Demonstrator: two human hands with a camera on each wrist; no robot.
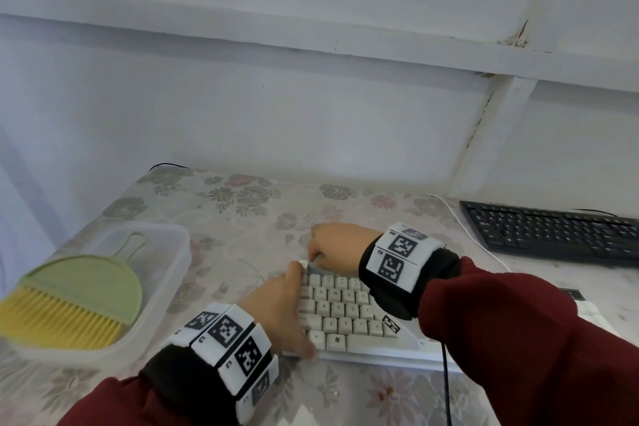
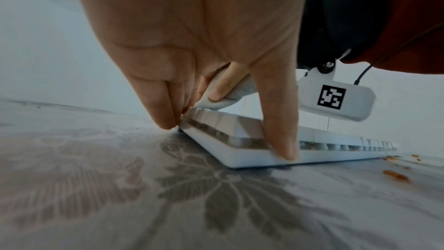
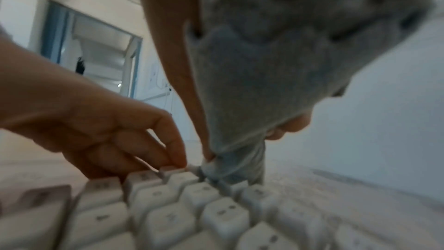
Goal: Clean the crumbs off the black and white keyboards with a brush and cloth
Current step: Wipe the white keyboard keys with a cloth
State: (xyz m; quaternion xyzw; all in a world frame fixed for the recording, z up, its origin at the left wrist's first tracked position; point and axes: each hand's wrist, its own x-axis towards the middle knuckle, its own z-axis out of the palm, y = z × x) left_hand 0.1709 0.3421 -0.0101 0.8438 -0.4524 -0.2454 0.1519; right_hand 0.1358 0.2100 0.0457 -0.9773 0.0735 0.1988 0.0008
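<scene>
The white keyboard (image 1: 340,308) lies in front of me on the flowered tablecloth. My left hand (image 1: 290,304) grips its left end, thumb (image 2: 281,130) on the near edge and fingers (image 2: 163,106) at the far corner. My right hand (image 1: 325,249) holds a grey cloth (image 3: 252,83) bunched round its fingers and presses it onto the top-left keys (image 3: 216,176). The black keyboard (image 1: 553,235) lies at the far right, away from both hands. A yellow-bristled brush (image 1: 62,318) rests in a green dustpan (image 1: 93,280) at the left.
Brush and dustpan sit in a clear plastic container (image 1: 166,242) left of the white keyboard. Brown crumbs (image 2: 396,175) lie on the cloth by the keyboard's near edge. A white cable (image 1: 460,218) runs past the black keyboard. A black cable (image 1: 446,384) hangs from my right wrist.
</scene>
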